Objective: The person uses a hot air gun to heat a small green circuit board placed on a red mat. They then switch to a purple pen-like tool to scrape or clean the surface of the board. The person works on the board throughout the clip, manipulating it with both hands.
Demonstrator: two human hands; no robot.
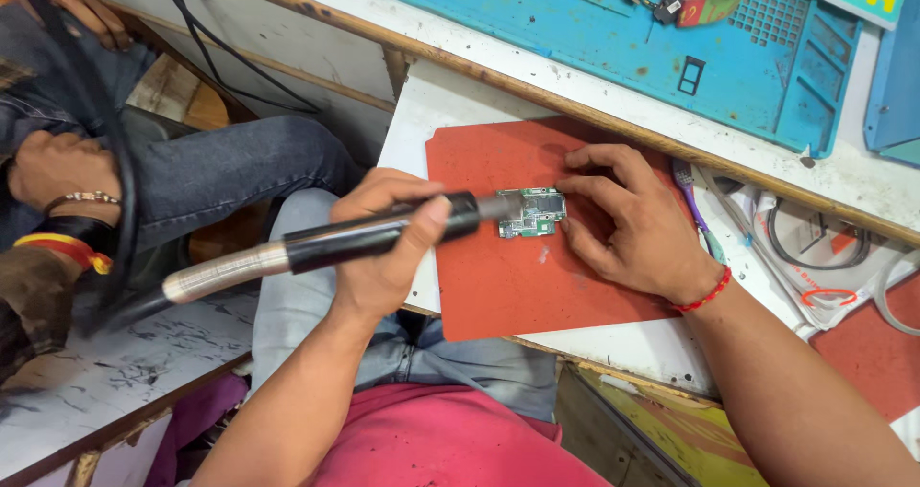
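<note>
We hold a black hot-air wand (364, 238) in our left hand (388, 247), fingers wrapped tight around its barrel, its nozzle just above the small green circuit board (532, 212). The board lies on a red mat (508, 286) on the white worktop (422, 113). Our right hand (632, 223) rests beside it, fingers (586, 185) spread and pressing the board's right edge. Another person's hand (57, 166) rests on a knee at the far left

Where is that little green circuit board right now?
In the head view the circuit board lies near the middle of the red mat, between the hot-air tool's nozzle on its left and the right hand, whose fingers steady it.
</note>
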